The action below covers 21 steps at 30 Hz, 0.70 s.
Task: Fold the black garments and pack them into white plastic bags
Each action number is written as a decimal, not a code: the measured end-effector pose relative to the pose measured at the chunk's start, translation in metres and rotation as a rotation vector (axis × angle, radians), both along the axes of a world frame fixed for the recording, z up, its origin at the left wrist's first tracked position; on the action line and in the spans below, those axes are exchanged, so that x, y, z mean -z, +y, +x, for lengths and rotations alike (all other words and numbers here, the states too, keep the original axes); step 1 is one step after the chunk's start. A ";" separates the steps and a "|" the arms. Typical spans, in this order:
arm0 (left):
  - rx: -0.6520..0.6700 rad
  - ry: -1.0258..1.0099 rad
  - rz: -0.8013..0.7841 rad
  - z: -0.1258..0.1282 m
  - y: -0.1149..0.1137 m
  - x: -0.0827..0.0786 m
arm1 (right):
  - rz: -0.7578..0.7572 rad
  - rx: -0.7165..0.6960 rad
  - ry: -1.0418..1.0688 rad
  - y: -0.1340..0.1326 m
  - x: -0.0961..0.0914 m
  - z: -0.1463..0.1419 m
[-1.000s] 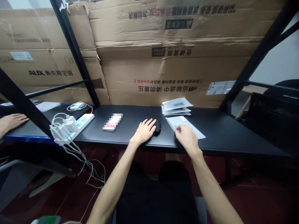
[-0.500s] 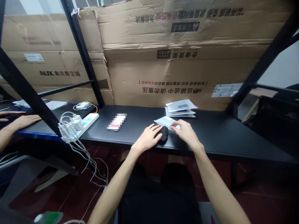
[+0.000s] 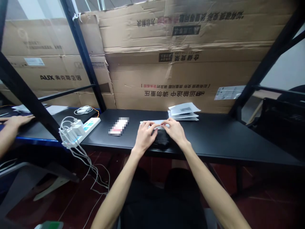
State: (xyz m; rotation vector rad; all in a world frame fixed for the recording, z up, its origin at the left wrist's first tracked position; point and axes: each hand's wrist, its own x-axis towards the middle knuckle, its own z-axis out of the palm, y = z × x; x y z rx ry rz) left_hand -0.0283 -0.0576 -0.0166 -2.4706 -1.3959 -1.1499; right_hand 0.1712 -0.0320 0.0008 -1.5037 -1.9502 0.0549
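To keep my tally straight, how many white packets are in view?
4 that I can make out: one packet between the left hand and right hand, three in the stack at the back of the desk. More may be hidden there.

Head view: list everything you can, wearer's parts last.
Packet: one, white, at hands' fingertips
Bundle: one, black, desk's near edge
Stacked packets: about three, white, desk's back
Pixelated item: one, white and pink, desk's left
Power strip: one, white, desk's left end
Chargers: several, white, on power strip
Cables: several, white, below power strip
Coiled cable: one, white, neighbouring desk
Desk: one, black, before wearer
Cardboard: several sheets, brown, behind desks
Frame posts: several, black, both sides
Co-worker's hand: one, bare, far left
Left hand: one, bare, at packet
Right hand: one, bare, at packet
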 end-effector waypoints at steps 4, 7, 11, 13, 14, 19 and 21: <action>-0.040 0.154 -0.038 -0.010 0.025 -0.014 | 0.002 -0.015 0.013 0.001 0.009 -0.001; -0.012 0.248 -0.115 -0.014 0.037 -0.015 | -0.011 -0.034 0.068 0.002 0.012 0.002; 0.013 0.293 -0.166 -0.013 0.040 -0.011 | 0.010 -0.077 0.154 -0.009 0.010 0.004; -0.009 0.267 -0.176 -0.010 0.039 -0.008 | 0.072 -0.064 0.181 -0.028 0.009 0.001; -0.019 0.250 -0.177 -0.009 0.037 -0.007 | 0.104 -0.047 0.188 -0.041 0.009 -0.001; -0.093 0.175 -0.212 0.000 0.032 -0.001 | 0.032 -0.085 -0.012 -0.109 0.021 -0.018; -0.140 0.152 -0.237 0.006 0.030 0.001 | -0.005 -0.048 -0.098 -0.121 0.027 -0.021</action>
